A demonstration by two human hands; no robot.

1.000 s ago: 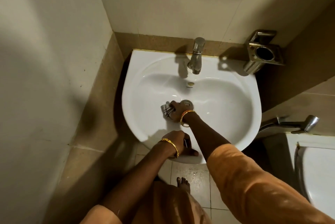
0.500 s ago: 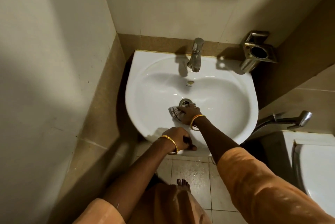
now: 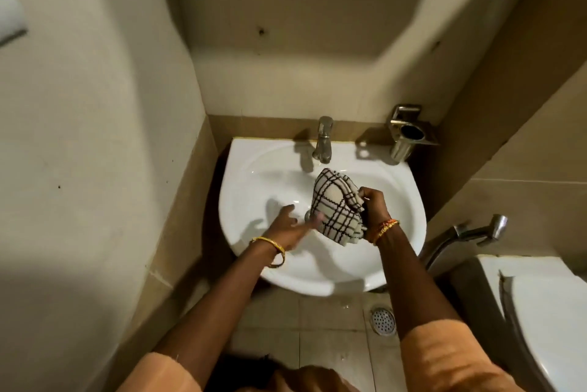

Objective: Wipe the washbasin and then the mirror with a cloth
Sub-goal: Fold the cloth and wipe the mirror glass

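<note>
The person's right hand (image 3: 374,206) is gripping a checked cloth (image 3: 338,207), fingers pinching its bunched edge and holding it up above the white washbasin (image 3: 254,175), just in front of the tap (image 3: 323,142). The left hand (image 3: 290,226) is hovering over the bowl with fingers spread, blurred, reaching toward the cloth's lower edge
</note>
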